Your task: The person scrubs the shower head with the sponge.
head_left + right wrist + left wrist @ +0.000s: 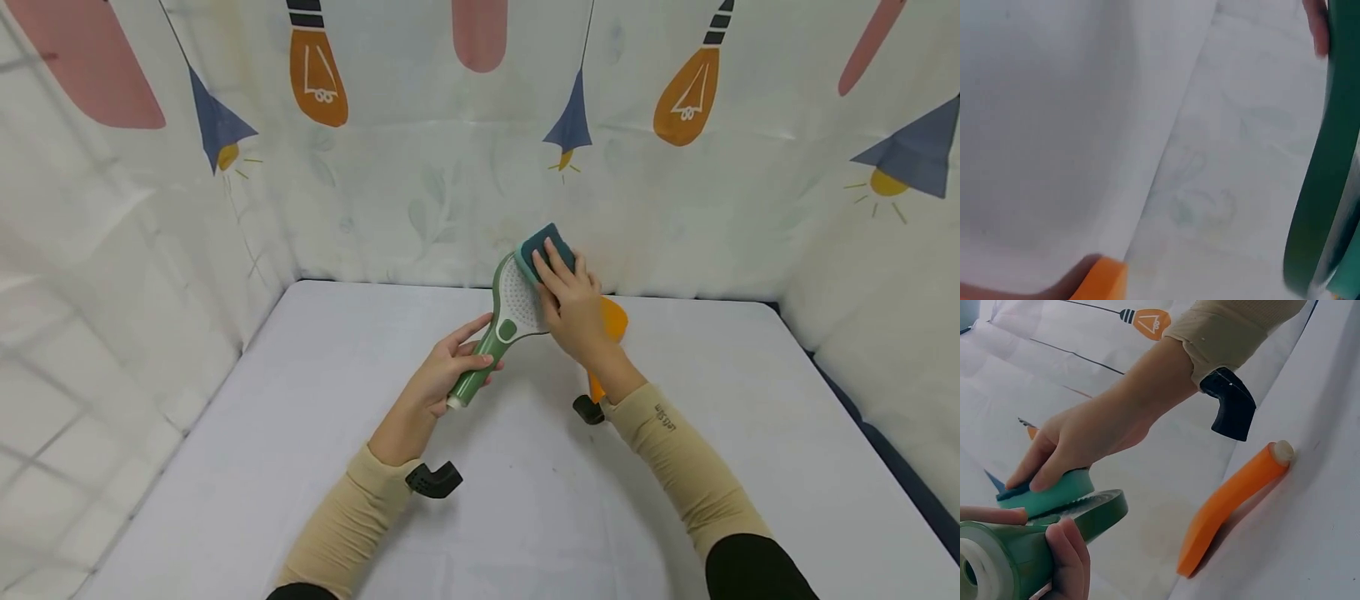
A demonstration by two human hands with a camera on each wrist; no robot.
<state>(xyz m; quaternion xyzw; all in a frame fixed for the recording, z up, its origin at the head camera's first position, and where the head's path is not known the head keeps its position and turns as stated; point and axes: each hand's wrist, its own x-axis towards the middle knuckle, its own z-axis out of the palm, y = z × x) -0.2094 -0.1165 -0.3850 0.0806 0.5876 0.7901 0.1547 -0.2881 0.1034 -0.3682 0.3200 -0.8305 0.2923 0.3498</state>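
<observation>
My left hand [442, 375] grips the handle of a green handheld shower head [519, 292], raised over the table with its white, dotted spray face showing. Fingers of my right hand [577, 312] hold a teal sponge [534, 240] with a darker scouring side, laid against the upper part of that face. The left wrist view shows the sponge [1063, 494] flat along the head's round rim [1110, 515]. Only the green edge [1322, 181] and a sliver of sponge appear in the right wrist view. Part of the spray face is hidden by the right hand.
An orange shower head [613, 318] lies on the white table [360, 375] beneath the right forearm, partly covered by it. Patterned cloth walls [450, 192] stand behind and at both sides. Black devices [433, 480] sit at both wrists.
</observation>
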